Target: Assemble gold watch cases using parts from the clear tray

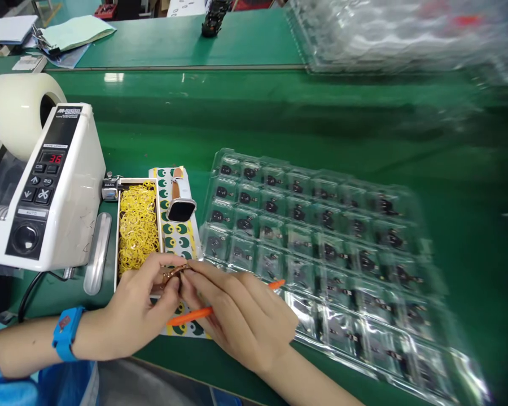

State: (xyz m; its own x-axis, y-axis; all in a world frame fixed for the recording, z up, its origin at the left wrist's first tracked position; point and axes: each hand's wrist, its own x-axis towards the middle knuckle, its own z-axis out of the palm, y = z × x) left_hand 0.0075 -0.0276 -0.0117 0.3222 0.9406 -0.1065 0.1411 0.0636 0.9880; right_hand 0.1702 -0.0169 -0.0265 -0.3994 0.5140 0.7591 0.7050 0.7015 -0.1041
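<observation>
Green matting covers the long workbench (pixel 279 113) in front of me, and my head camera, the only view, looks down on it. My left hand (pixel 138 313) and my right hand (pixel 237 316) meet near the table edge, and both pinch with the fingertips one small coppery metal part (pixel 173 274); it is too small to say what it is. Under my right hand lies a thin orange stick (pixel 190 316), but I cannot tell if this hand really grips it.

Just behind my hands is a narrow box of yellow rubber bands (pixel 138 225), and beside it a strip of green-and-yellow stickers (pixel 180 237) with a smartwatch with a brown strap (pixel 180 203) resting on it. At my right, the clear plastic blister tray (pixel 322 237) seems to have a small dark component in every pocket that I can see. I judge I am in the middle of the work. A white tape dispenser machine (pixel 46 192) stands at my left.
</observation>
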